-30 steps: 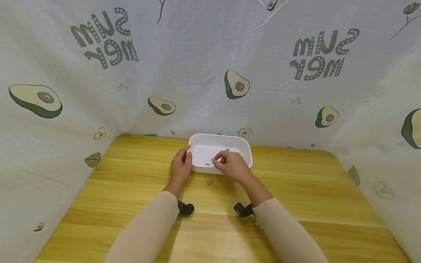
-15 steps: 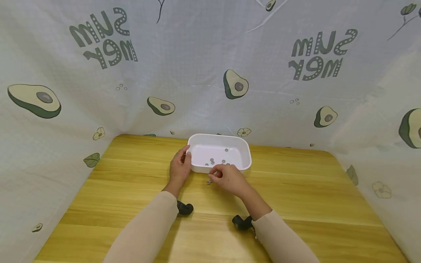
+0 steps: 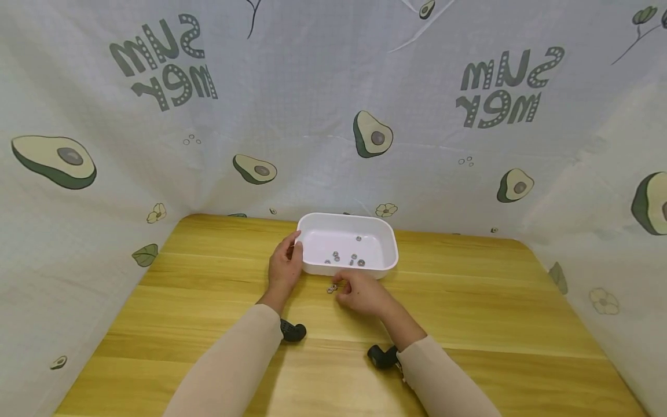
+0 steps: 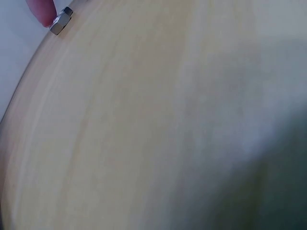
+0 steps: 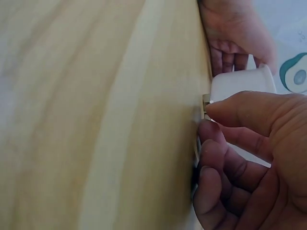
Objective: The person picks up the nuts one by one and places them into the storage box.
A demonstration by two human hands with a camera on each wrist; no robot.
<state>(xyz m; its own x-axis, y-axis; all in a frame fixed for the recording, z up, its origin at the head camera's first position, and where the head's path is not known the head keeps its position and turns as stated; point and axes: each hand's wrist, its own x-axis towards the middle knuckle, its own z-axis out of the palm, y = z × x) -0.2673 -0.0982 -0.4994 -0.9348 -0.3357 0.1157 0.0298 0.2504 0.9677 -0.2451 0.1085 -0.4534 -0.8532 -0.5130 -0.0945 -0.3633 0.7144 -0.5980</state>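
A white plastic tray [image 3: 348,270] stands toward the back of the wooden table with several small metal hex nuts [image 3: 361,263] scattered inside. My left hand [image 3: 284,266] holds the tray's left end, thumb by the front corner; its grip is partly hidden. Two more nuts [image 3: 332,288] lie close together on the wood, just in front of the tray. My right hand [image 3: 365,293] is low beside them, index fingertip at the nearer one and thumb apart from the index finger. In the left wrist view a fingertip [image 4: 43,12] touches a nut [image 4: 61,20].
Black wrist-worn camera parts [image 3: 294,332] show under both forearms. A pale curtain [image 3: 312,116] printed with avocados hangs behind and at both sides of the wooden table [image 3: 208,301].
My right hand has moved from over the tray down toward me, to the nuts on the table. The nuts in the tray are uncovered now. My left hand has stayed at the tray's end.
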